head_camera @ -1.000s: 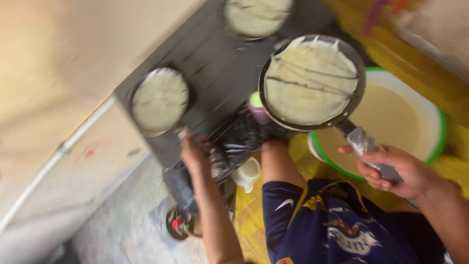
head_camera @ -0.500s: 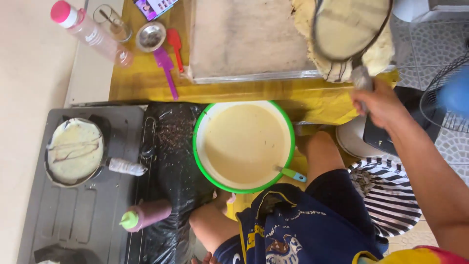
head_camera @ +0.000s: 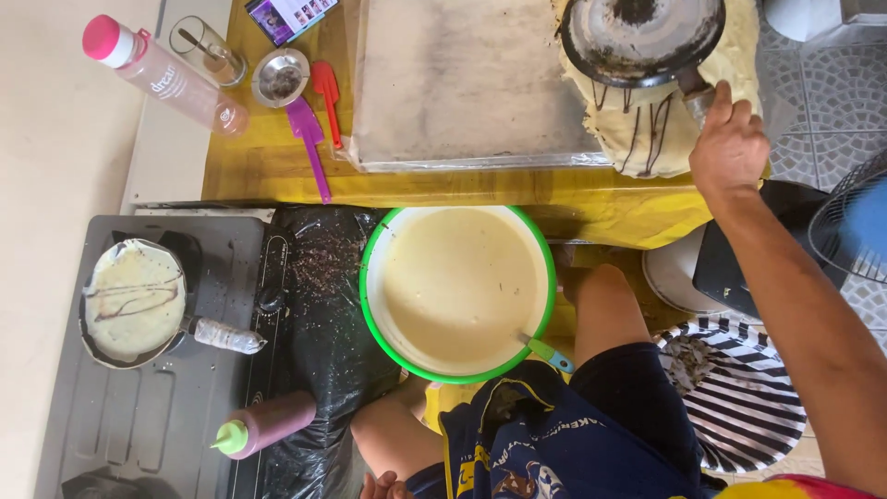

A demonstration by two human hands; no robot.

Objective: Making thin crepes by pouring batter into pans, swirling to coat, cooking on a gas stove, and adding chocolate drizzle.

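My right hand [head_camera: 730, 143] grips the handle of a small dark frying pan [head_camera: 642, 37], held upside down with its sooty bottom facing up. The pan sits over a stack of pale crepes with dark drizzle lines [head_camera: 661, 134] at the top right. Only a few fingers of my left hand [head_camera: 381, 483] show at the bottom edge by my knee, and its grip is hidden. A green-rimmed bowl [head_camera: 368, 277] of creamy batter stands in front of me, with a teal ladle handle [head_camera: 552, 353] resting at its rim.
A grey stove [head_camera: 139, 425] on the left carries a second pan [head_camera: 134, 300] holding a drizzled crepe. A dark squeeze bottle with a green cap [head_camera: 268, 425] lies beside it. A metal tray [head_camera: 462, 83], spatulas [head_camera: 314, 139], a pink-capped bottle [head_camera: 166, 74], a striped plate [head_camera: 739, 397] and a fan [head_camera: 855, 226] surround me.
The view has swung from the stove to the yellow table. My right hand has carried the pan from above the stove to the crepe stack and turned it upside down. My left hand has left the stove.
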